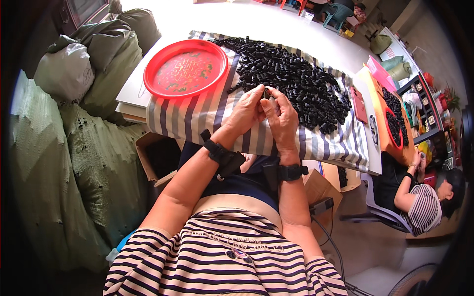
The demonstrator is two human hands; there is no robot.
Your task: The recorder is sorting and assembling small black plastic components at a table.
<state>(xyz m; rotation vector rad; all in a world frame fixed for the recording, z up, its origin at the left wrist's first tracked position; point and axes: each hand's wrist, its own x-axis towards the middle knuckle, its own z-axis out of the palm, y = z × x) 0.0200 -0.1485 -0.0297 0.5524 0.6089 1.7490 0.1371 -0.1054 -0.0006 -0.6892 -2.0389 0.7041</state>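
My left hand (246, 112) and my right hand (282, 118) meet over the near edge of the striped cloth (197, 116), fingertips pinched together on one small black plastic part (266, 92). Just beyond them a large heap of the same black parts (291, 76) covers the middle and right of the cloth. A round red tray (185, 68) with a printed pattern lies to the left of my hands, with no parts in it. Both wrists wear black straps.
Stuffed green and white sacks (89, 74) are stacked at my left. A cardboard box (158, 158) sits under the table edge. At the right another person (424, 197) sits at an orange-covered table with a red tray of black parts (395, 121).
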